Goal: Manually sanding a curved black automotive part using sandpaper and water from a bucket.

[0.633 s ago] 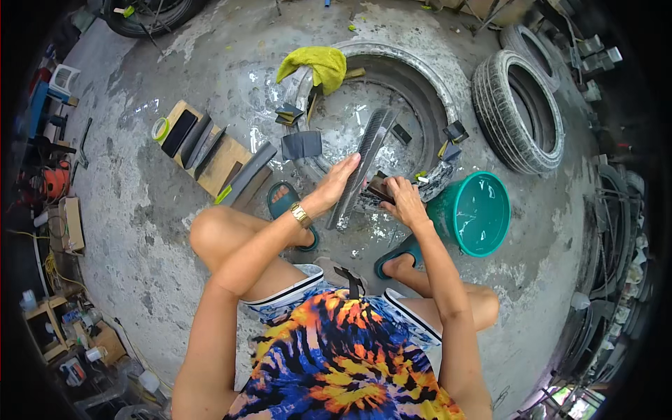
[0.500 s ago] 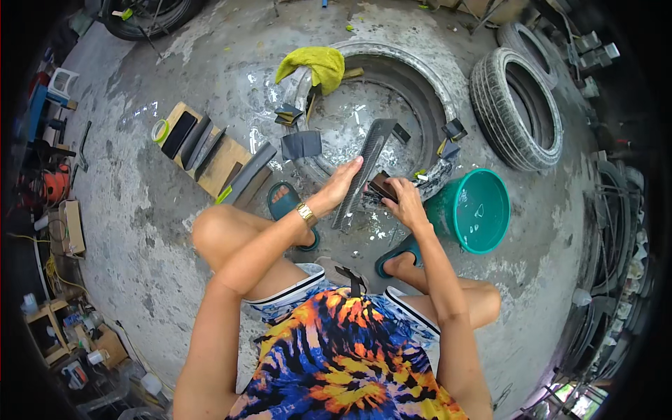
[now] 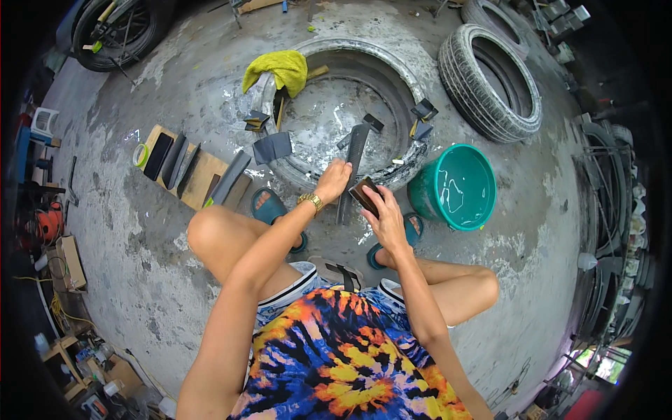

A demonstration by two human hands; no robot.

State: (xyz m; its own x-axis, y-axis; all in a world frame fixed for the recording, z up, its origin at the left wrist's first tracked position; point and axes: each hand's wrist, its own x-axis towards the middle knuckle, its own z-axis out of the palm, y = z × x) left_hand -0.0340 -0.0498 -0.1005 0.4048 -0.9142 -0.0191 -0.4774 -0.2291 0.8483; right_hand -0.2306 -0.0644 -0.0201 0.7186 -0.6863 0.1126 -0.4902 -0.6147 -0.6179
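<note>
A long dark grey trim strip [image 3: 358,145] stands tilted across the near side of a tyre lying flat [image 3: 308,49]. My left hand [image 3: 333,180] is closed on the strip's left edge, around its middle. In my right hand [image 3: 383,215] is a dark brown sanding block [image 3: 365,195], gripped between thumb and fingers. The block is just right of the strip's lower half; whether it touches is hard to tell. Inside the tyre ring, beyond the strip, lies a small black piece [image 3: 373,123].
A teal bucket of water [image 3: 420,187] stands at right. Dark sandpaper sheets [image 3: 271,148] and a yellow-green towel [image 3: 278,68] hang over the tyre. At left, a wooden board [image 3: 199,183] bears several dark strips and a tape roll [image 3: 141,155]. Another tyre [image 3: 455,77] lies far right.
The strip has turned more edge-on and steeper. My left hand has gone from lying flat against it to gripping its edge. My right hand has drawn the block slightly nearer me.
</note>
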